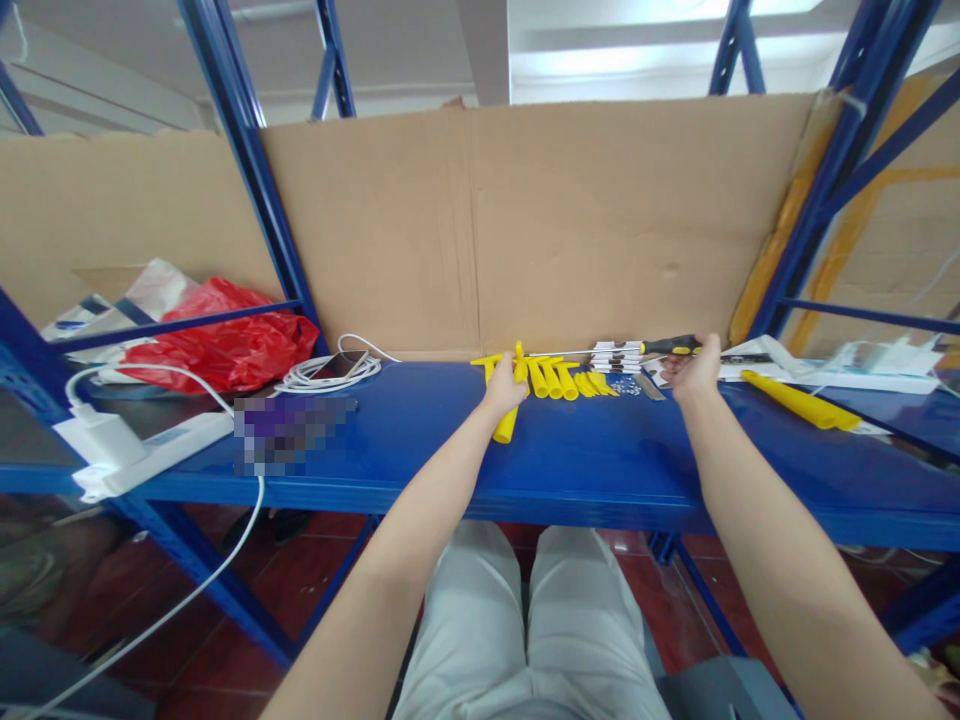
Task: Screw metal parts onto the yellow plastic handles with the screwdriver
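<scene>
A person's trousered legs (517, 630) sit nearest, below a blue surface (592, 455). On it, the left hand (505, 388) has its fingers closed around a yellow tubular piece (505, 424), whose long axis runs front to back, the open end pointing toward the person and slightly left. To its right, the right hand (694, 370) grips the handle end of a screwdriver (666, 346), fingers curled around it; the tool lies crosswise, its shaft pointing left toward the left fingers. Whether tip and yellow piece touch cannot be told. Between the two sets of fingers line up yellow T-shaped parts (553, 380), small yellow pieces (596, 384) and, nearer the right fingers, a white stack (615, 356). Right of the right fingers rest yellow tubes (799, 400). Beyond all the fingers rises a cardboard panel (585, 220).
</scene>
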Demonstrator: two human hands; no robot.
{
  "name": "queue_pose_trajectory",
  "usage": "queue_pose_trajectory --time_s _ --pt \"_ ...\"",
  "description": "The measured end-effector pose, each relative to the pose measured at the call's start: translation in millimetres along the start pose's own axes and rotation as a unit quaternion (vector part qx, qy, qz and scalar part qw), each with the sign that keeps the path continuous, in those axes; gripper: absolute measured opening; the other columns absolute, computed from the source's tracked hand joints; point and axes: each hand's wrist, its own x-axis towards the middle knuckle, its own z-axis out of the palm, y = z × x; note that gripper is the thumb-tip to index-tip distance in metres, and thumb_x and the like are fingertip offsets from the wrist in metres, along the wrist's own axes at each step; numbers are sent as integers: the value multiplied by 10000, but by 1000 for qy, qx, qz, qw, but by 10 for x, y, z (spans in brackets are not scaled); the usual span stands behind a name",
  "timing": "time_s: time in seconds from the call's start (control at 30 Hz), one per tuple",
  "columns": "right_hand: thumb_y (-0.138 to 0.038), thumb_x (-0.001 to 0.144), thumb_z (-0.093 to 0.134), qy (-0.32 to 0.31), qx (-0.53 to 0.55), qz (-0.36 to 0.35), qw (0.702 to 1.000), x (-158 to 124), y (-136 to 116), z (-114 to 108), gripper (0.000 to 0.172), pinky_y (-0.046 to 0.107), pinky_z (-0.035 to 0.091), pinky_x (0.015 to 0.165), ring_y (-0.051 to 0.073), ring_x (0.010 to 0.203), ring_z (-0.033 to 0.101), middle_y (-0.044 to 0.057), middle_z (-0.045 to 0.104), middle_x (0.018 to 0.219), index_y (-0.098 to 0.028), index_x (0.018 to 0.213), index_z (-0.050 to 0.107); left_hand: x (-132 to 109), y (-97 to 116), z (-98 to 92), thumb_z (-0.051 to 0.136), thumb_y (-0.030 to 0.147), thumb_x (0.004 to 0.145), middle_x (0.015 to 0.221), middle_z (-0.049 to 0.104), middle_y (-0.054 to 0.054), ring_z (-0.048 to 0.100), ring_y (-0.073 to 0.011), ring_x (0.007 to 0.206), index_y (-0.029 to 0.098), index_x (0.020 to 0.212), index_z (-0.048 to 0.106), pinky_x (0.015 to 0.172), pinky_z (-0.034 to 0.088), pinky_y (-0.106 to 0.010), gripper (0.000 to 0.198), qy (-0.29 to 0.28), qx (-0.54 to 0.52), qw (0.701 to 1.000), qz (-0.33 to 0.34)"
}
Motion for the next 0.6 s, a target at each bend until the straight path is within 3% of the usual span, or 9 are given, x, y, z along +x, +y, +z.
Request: queue_pose_trajectory --time_s 0.1,0.2,0.37,0.6 --pt "-406 985 417 72 -23 0 997 -161 -61 80 263 195 303 294 104 370 380 -61 429 511 -246 779 446 1 -3 5 605 -22 746 1232 676 -73 724 -148 765 210 1234 517 715 581 -267 547 -2 0 1000 -2" --pt "-473 1004 433 99 -30 -14 995 -256 -70 117 307 185 276 289 97 363 351 -72 400 494 -255 789 428 4 -4 6 612 -14 742 1260 669 -77 731 -155 780 213 1230 521 700 577 -261 546 -3 -4 1000 -3" --pt "-480 936 589 81 0 -9 997 -212 -28 84 378 183 191 271 81 335 225 -119 241 469 -270 759 329 18 -19 4 621 -26 721 1204 692 -63 737 -178 857 216 1232 520 755 581 -276 575 1 -8 1000 -5" --pt "-313 974 371 49 3 27 998 -200 -69 90 286 192 249 282 97 367 307 -59 350 502 -233 705 422 17 -13 20 608 -33 726 1242 671 -83 728 -191 954 202 1224 529 844 590 -321 556 5 -14 1000 8"
